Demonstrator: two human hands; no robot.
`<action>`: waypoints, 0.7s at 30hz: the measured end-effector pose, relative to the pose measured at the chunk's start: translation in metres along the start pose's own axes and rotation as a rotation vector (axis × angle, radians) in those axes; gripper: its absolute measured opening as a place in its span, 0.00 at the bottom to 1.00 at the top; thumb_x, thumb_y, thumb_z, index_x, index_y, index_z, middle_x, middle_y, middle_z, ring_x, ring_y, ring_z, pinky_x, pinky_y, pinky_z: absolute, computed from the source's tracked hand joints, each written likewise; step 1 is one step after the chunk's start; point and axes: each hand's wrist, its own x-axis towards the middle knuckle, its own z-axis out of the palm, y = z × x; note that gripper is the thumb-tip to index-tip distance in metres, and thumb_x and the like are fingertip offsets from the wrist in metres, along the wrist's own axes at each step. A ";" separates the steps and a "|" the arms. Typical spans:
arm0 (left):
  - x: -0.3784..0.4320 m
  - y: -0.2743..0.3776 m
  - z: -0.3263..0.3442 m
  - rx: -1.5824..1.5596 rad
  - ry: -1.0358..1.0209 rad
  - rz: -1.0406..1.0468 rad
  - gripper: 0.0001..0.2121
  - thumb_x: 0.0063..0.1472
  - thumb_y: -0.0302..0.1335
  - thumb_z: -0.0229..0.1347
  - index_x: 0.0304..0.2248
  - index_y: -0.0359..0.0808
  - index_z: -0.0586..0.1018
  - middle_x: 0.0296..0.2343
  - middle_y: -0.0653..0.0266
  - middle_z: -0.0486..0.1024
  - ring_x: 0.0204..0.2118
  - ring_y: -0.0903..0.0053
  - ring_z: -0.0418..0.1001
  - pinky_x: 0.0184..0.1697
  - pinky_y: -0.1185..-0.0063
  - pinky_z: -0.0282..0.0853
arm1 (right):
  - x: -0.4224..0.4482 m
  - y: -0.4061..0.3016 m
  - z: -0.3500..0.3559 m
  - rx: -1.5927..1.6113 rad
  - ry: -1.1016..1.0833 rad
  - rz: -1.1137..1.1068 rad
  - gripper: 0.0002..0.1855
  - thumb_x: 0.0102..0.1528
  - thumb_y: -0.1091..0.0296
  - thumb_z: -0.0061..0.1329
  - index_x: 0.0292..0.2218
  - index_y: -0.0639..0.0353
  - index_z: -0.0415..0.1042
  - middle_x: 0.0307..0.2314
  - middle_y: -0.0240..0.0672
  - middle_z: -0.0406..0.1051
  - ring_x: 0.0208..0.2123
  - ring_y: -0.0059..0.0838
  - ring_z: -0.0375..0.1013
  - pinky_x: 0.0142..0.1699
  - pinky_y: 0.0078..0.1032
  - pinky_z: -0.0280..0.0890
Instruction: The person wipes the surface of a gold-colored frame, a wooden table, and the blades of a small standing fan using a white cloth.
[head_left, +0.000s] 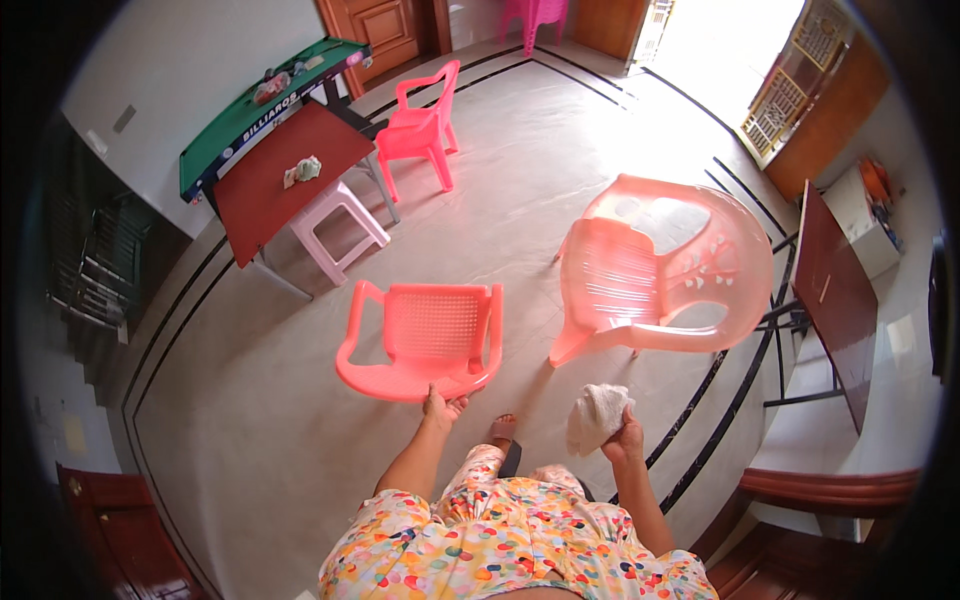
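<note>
A small pink plastic armchair (435, 322) stands in front of me, a little to the left. My left hand (448, 407) grips the top edge of its backrest, thumb over the rim. In my right hand (624, 436) is a crumpled white cloth (596, 420), held off to the right of the small chair. Beyond that hand stands a larger, glossy pale pink plastic armchair (611, 277) with cut-outs in its back; neither hand touches it.
A red-topped folding table (292, 187) with a cloth on it, a pale plastic stool (341, 232) and a pink armchair (420, 127) stand at upper left, beside a toy billiards table (225, 135). A tilted dark red tabletop (832, 300) is at right.
</note>
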 end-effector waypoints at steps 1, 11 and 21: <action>0.005 -0.002 -0.002 0.065 0.136 0.031 0.23 0.58 0.48 0.39 0.44 0.37 0.58 0.28 0.49 0.70 0.23 0.59 0.70 0.20 0.71 0.66 | 0.011 0.002 0.009 -0.029 -0.020 0.014 0.26 0.58 0.50 0.28 0.51 0.58 0.55 0.48 0.39 0.59 0.51 0.41 0.58 0.56 0.44 0.48; -0.044 0.027 -0.068 0.105 0.709 0.523 0.16 0.55 0.34 0.46 0.37 0.31 0.61 0.27 0.51 0.71 0.18 0.64 0.70 0.11 0.72 0.66 | 0.084 0.005 0.118 -0.133 0.011 0.235 0.25 0.58 0.49 0.25 0.49 0.56 0.58 0.46 0.39 0.62 0.50 0.42 0.59 0.55 0.45 0.49; -0.132 0.038 -0.151 0.121 1.200 0.438 0.18 0.53 0.41 0.49 0.37 0.36 0.71 0.24 0.54 0.74 0.12 0.68 0.65 0.06 0.78 0.50 | 0.174 -0.014 0.150 -0.172 -0.055 0.312 0.27 0.58 0.50 0.21 0.49 0.58 0.58 0.47 0.41 0.60 0.51 0.44 0.57 0.56 0.47 0.47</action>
